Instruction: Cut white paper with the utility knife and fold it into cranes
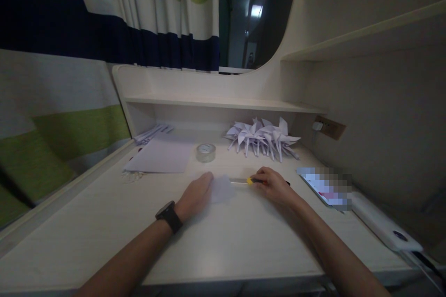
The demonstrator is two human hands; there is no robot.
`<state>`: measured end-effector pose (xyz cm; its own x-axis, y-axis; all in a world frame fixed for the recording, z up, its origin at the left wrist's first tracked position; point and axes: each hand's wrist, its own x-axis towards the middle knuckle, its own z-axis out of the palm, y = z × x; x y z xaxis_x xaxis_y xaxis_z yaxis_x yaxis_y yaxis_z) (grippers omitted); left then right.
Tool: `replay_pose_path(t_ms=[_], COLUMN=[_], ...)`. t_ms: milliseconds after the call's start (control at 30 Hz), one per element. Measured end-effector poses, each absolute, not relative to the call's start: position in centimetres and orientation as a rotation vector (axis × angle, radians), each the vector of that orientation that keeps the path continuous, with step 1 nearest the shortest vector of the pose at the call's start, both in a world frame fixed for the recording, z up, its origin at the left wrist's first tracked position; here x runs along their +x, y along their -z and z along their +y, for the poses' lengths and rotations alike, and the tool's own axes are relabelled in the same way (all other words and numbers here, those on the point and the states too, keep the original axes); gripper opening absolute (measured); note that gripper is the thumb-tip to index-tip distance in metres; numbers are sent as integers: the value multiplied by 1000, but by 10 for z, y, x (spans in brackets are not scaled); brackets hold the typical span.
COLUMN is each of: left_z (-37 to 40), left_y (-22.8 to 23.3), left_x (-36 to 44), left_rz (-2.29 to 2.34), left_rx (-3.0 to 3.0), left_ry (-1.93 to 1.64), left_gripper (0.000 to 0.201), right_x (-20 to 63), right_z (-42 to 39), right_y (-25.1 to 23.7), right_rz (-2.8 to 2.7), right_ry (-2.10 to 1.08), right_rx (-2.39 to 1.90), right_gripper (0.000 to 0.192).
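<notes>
Two hands rest on the pale desk (104, 222): the left hand (195, 195), fingers flat, presses a small white paper (223, 189); the right hand (273, 185) closes its fingers around a yellow utility knife (244, 180), blade at the paper's edge. Behind sit a tape roll (206, 152) and folded paper pinwheels (263, 138). No writing is readable.

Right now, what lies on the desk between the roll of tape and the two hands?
Only bare desk shows in the head view between the roll of tape and the left hand or right hand.
</notes>
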<state>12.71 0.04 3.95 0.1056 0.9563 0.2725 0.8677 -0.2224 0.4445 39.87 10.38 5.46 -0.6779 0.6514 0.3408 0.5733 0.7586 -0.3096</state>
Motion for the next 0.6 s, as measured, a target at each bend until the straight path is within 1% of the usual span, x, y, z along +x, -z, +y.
replay_pose_path(t_ms=[167,400,600], left_z=[0,2,2], left_y=[-41,-37,-33], left_x=[128,126,126], left_rz=[1906,1892,1829], left_rx=[2178,2200,2226], left_ry=[-758,-784,-813], left_gripper=[8,10,19], right_x=[395,380,369], right_z=[99,86,83], right_y=[-57,-50,-36], right_rz=[-2477,-2554,-2609], right_ry=[-170,-101,-115], right_rx=[-937,-838,-759], right_gripper=[25,23,19])
